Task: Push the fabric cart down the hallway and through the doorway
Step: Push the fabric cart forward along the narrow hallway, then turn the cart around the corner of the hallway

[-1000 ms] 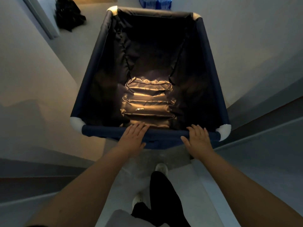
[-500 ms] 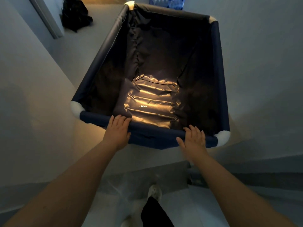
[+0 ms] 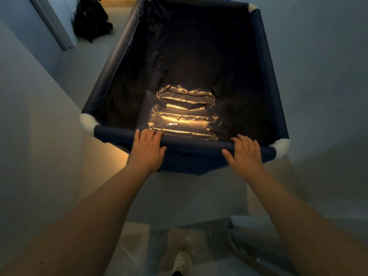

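Note:
The fabric cart point(image 3: 264, 62) is a deep navy cloth bin on a tube frame with white corner joints, filling the upper middle of the head view. It holds nothing; warm light glints on its shiny floor. My left hand point(image 3: 147, 149) lies over the near top rail, left of centre, fingers curled over the bar. My right hand point(image 3: 246, 153) grips the same rail near the right corner. Both arms are stretched forward.
Pale walls close in on both sides of the narrow hallway. A door frame point(image 3: 52, 26) stands at the far left, with a black bag point(image 3: 91, 22) on the floor beyond it. My white shoe point(image 3: 182, 261) shows at the bottom.
The cart has rolled forward and swung slightly, its far end now running out of the top of the view. Both hands kept their hold on the rail. The bag looks closer.

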A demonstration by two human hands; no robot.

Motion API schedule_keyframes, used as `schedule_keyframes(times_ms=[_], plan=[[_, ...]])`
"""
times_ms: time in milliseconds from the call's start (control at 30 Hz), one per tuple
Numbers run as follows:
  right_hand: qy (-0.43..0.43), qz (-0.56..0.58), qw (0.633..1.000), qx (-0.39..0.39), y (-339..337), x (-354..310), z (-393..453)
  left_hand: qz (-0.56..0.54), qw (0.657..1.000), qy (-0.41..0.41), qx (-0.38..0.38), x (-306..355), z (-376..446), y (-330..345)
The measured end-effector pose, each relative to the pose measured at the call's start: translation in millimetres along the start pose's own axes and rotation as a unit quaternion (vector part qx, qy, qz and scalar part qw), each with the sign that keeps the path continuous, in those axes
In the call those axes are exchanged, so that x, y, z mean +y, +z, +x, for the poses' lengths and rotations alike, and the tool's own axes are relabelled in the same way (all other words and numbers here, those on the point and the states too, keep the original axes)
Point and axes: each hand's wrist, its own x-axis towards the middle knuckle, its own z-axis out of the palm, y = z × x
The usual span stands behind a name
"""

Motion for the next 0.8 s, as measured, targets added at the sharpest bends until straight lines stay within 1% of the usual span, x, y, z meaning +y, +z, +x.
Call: schedule_keyframes(times_ms=[200, 367, 433, 567, 667, 733, 800], plan=[[-0.004, 0.015, 0.999, 0.029, -9, 20, 53, -0.004, 0.999, -0.034, 0.017, 23, 26, 9], [0.064, 0.048, 0.995, 0.064, -11, 23, 87, -0.001, 0.998, -0.066, 0.010, 44, 37, 12], [0.093, 0.060, 0.991, 0.070, -12, 20, 97, -0.004, 0.998, -0.063, 0.003, 49, 36, 12], [0.144, 0.060, 0.987, 0.048, -22, 17, 110, -0.032, 0.999, -0.010, -0.027, 46, 30, 7], [0.185, 0.067, 0.980, 0.038, -25, 6, 106, -0.040, 0.995, 0.071, -0.055, 31, 20, -1], [0.188, 0.081, 0.978, 0.038, -22, -16, 94, -0.026, 0.989, 0.126, -0.071, 14, 10, -6], [0.165, 0.095, 0.981, 0.038, -15, -46, 80, -0.010, 0.984, 0.156, -0.082, -8, -1, -11]])
